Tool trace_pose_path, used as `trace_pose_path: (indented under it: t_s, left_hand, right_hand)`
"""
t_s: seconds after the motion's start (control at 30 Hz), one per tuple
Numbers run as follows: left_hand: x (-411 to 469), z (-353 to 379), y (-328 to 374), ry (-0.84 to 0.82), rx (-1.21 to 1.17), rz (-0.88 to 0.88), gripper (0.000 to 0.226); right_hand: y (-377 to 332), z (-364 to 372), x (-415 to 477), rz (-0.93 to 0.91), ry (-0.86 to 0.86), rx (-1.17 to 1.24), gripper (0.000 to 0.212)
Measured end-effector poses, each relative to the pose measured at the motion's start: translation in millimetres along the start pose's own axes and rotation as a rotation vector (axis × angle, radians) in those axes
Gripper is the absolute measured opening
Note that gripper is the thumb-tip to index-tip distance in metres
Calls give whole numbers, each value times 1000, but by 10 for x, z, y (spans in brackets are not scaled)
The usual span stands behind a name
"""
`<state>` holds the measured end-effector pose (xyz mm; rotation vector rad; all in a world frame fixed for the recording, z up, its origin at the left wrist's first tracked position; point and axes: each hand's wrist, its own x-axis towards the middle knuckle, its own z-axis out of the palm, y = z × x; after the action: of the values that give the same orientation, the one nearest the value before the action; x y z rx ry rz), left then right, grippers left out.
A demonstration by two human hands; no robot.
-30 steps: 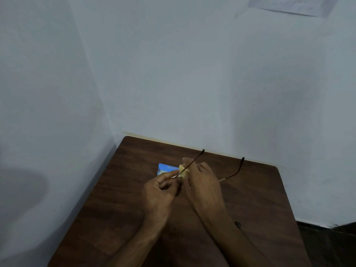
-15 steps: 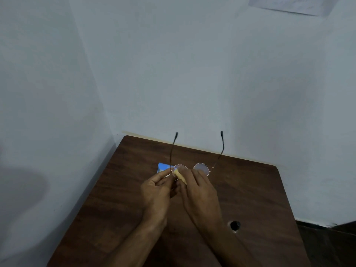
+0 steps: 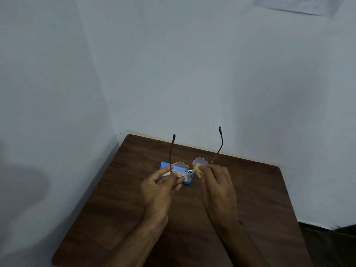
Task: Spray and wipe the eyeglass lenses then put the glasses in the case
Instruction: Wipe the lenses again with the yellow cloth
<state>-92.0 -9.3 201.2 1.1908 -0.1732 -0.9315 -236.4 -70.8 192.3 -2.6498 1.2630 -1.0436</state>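
Observation:
Round thin-rimmed eyeglasses (image 3: 180, 168) are held up over the table, lenses toward me, both temples open and pointing away toward the wall. My left hand (image 3: 160, 186) pinches the left lens rim between thumb and fingers. My right hand (image 3: 217, 185) holds a small yellow cloth (image 3: 198, 171) against the lower edge of the right lens (image 3: 200, 162). A blue case (image 3: 186, 179) lies on the table behind my left hand, mostly hidden by it and the glasses. No spray bottle is visible.
The dark brown wooden table (image 3: 260, 189) stands in a corner, with pale walls close on the left and behind. A small dark hole in the tabletop (image 3: 240, 222) shows beside my right forearm. Dark floor (image 3: 331, 243) lies to the right.
The glasses turned from tilted sideways to lenses facing me with temples up. My right hand with the cloth moved from the left lens to the right lens, and my hands spread apart.

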Motion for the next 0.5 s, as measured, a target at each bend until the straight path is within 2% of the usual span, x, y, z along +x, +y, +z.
trace_pose_path:
  t_s: [0.03, 0.1, 0.23, 0.33, 0.4, 0.5]
  left_hand:
    - [0, 2, 11, -3, -7, 7, 31]
    - [10, 3, 13, -7, -12, 16, 30]
    - [-6, 21, 10, -36, 35, 76, 32]
    - [-41, 39, 22, -64, 94, 157, 35]
    - [-37, 25, 14, -74, 174, 236, 38]
    - [-48, -4, 23, -70, 317, 364, 40]
  right_hand:
    - [42, -19, 4, 26, -4, -7, 44]
    - [111, -74, 42, 45, 34, -50, 30]
    - [108, -114, 62, 30, 55, -65, 29]
    - [3, -89, 41, 0, 4, -40, 50]
    - [-7, -81, 86, 7, -6, -4, 53]
    - [-12, -90, 173, 42, 35, -10, 33]
